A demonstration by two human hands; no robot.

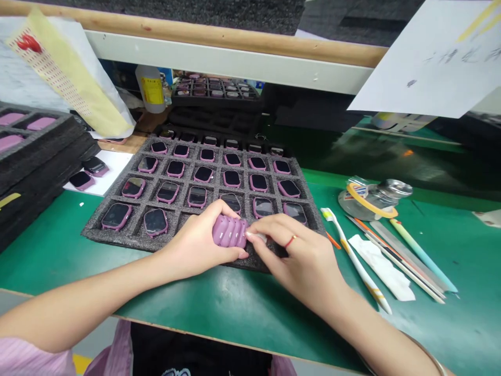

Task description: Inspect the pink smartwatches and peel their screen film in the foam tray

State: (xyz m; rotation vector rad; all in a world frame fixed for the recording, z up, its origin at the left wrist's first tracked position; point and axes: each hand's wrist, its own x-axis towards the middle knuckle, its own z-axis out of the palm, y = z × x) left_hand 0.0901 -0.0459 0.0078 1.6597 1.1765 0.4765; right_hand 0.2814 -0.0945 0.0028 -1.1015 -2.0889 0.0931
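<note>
Head view: the left hand (198, 240) is curled around a small purple piece (229, 231) with bumpy ridges. It holds the piece over the front edge of the gray foam tray (94, 230). The right hand (299, 256) pinches the right end of the piece with its fingertips. The tray's pockets hold many little watches (116, 215). A toothbrush (354, 256) lies near on the green table (235, 305). The piece looks light and a bit soft. I think its ridged sides give the best grip, held gently with 2 hands.
</note>
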